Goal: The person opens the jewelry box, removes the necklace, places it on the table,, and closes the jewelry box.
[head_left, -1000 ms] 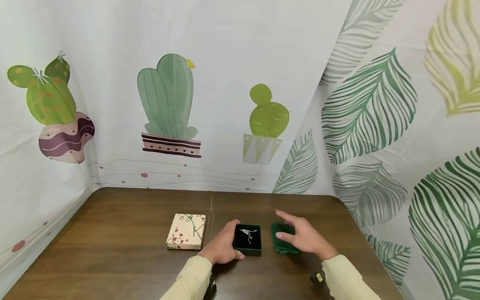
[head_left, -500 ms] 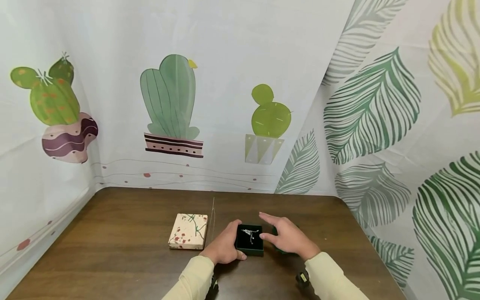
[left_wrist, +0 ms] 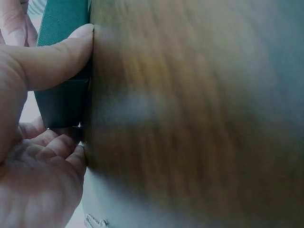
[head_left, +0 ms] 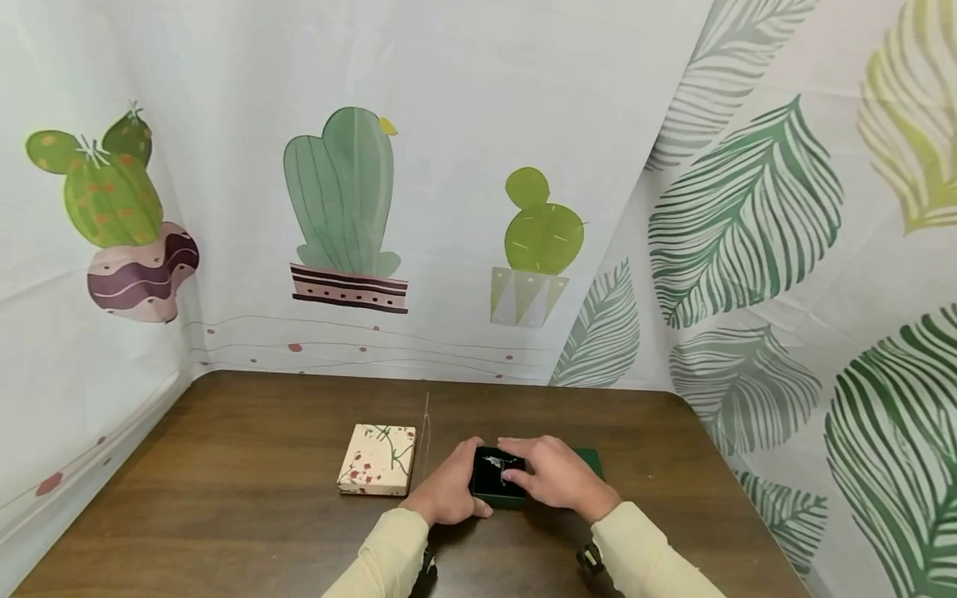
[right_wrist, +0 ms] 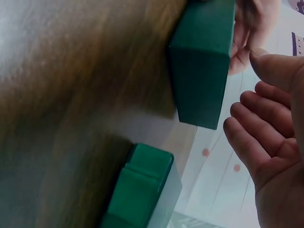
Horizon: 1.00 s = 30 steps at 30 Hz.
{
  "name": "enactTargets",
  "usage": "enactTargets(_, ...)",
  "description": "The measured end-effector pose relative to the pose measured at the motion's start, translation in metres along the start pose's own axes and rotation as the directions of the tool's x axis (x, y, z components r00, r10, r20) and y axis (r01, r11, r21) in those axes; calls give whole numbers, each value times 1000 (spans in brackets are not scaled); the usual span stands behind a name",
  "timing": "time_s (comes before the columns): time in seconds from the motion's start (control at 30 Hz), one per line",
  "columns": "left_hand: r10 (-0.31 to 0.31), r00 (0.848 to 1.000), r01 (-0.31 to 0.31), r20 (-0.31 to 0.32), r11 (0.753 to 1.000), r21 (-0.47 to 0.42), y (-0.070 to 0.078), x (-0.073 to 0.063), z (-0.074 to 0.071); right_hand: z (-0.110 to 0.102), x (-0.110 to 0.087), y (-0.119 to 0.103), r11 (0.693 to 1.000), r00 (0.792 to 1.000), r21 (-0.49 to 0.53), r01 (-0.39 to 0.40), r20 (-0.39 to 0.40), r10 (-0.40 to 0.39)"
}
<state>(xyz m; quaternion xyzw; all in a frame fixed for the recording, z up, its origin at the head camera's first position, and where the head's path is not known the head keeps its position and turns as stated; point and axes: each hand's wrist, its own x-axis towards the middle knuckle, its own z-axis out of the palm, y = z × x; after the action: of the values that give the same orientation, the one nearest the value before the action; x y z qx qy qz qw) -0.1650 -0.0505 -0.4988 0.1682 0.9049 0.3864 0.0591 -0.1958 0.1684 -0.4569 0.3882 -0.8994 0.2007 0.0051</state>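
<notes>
In the head view a small dark green jewelry box [head_left: 499, 502] stands on the table, its black lining upward. On the lining lies a silver piece of jewelry [head_left: 491, 461] with a dangling part, partly covered by the right thumb. My left hand [head_left: 449, 488] grips the box's left side; in the left wrist view its thumb [left_wrist: 59, 59] lies along the green wall. Over the box's right half is my right hand [head_left: 552, 473], its fingers extended and thumb above the lining. The right wrist view shows these fingers [right_wrist: 259, 126] apart from the green box [right_wrist: 202, 80], holding nothing.
Right of the box, a second green case [head_left: 591, 459] is mostly hidden behind the right hand; the right wrist view shows its stepped edge [right_wrist: 142, 175]. A cream flower-patterned box [head_left: 377, 459] stands left, beside a thin chain [head_left: 426, 423]. A printed cloth [head_left: 449, 208] hangs behind the table.
My right hand has moved left from over the second green case to over the box with the jewelry. The left hand keeps its grip on the box.
</notes>
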Motion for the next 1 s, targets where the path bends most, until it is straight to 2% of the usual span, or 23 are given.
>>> enactTargets(0.2, -16, 1000, 16, 11, 1000, -5, 0, 0, 0, 7, 5, -4, 994, 998, -96, 56, -8, -57)
enactTargets(0.37, -12, 1000, 12, 18, 1000, -2, 0, -1, 1, 11, 8, -8, 976, 992, -188, 113, -28, -120)
enactTargets(0.5, -12, 1000, 12, 22, 1000, -3, 0, -1, 0, 14, 8, -9, 959, 989, -254, 123, -44, -139)
enactTargets(0.83, 0, 1000, 0, 14, 1000, 4, -1, 0, 1, 21, 16, -15, 943, 996, -328, 62, -42, -80)
enactTargets(1.0, -6, 1000, 6, 15, 1000, 2, -2, 2, 1, 21, 22, -13, 944, 997, -325, 53, -36, -69)
